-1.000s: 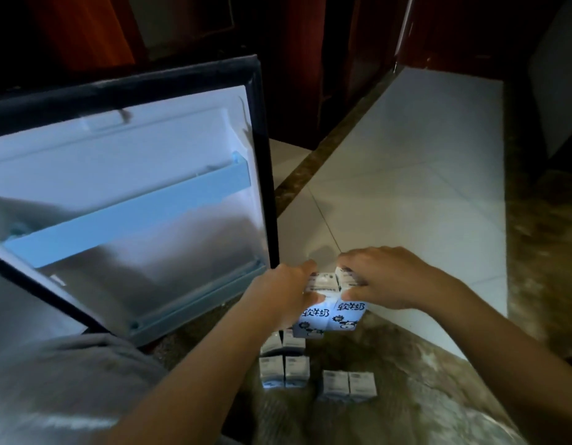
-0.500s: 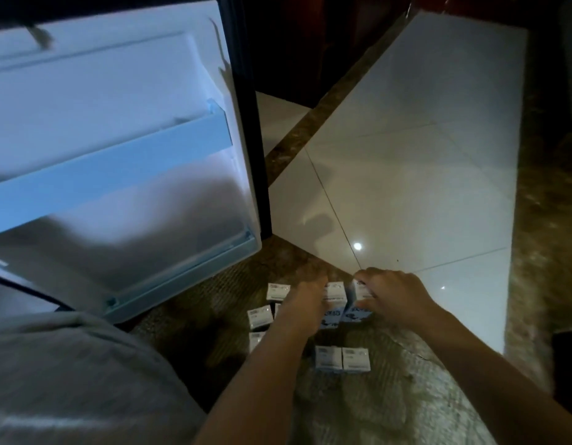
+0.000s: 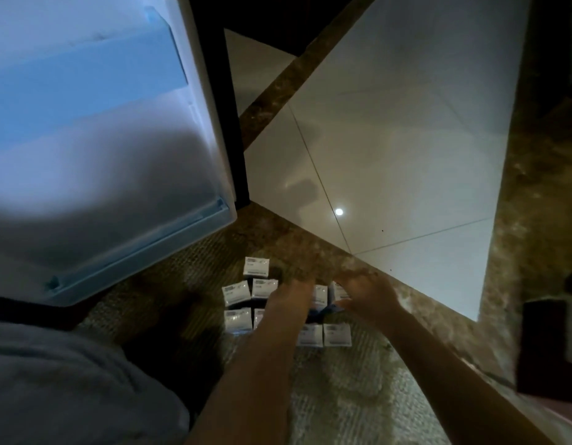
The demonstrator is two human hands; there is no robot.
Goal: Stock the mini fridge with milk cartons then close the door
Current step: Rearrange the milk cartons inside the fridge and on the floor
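Several small white milk cartons (image 3: 256,266) stand on the brown mottled floor strip, with a pair (image 3: 337,335) nearest me. Two more cartons (image 3: 320,295) stand side by side between my hands. My left hand (image 3: 289,301) grips the left one from the side. My right hand (image 3: 368,298) pinches the right one between fingers and thumb. Both hands are blurred. The mini fridge door (image 3: 95,155) hangs open at upper left, its white inner face and pale blue shelf rails toward me. The fridge's inside is out of view.
White glossy floor tiles (image 3: 390,139) stretch beyond the cartons. My grey-clad knee (image 3: 69,380) fills the lower left under the door. A dark boxy object (image 3: 541,345) stands at the right edge. A woven mat (image 3: 342,396) lies under my forearms.
The two cartons held up between my hands a second ago have come down to the floor among the others. My view has tilted downward, closer to the door.
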